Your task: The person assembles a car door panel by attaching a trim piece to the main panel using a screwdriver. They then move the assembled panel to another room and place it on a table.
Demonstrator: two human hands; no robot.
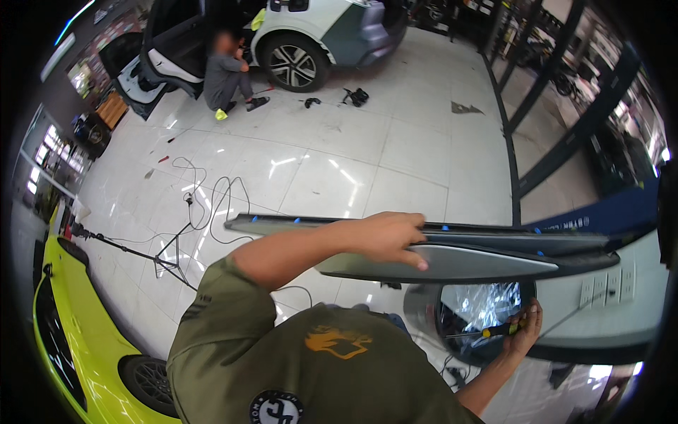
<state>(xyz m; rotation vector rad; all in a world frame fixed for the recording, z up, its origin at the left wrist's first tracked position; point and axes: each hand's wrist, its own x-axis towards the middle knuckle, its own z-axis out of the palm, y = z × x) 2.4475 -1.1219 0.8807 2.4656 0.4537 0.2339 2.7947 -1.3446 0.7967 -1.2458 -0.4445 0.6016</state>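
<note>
Head view: left hand (385, 237) rests palm-down, fingers spread flat over the long grey car trim panel (452, 258), held level at chest height, while right hand (522, 328) has fingers clamped on a yellow-handled screwdriver (487, 331) just beside a round foil-lined bucket (470, 318). Risk, as judged: the panel is steadied near mid-length only, so it may tip or slide off and hit the tile floor (353, 155), or the screwdriver tip may scratch it. Around: loose cable (212, 205) and tripod stand (166, 258) on the floor, lime-green car (78, 339) at left, a crouching person (226, 74) by the white car (318, 35), well apart.
</note>
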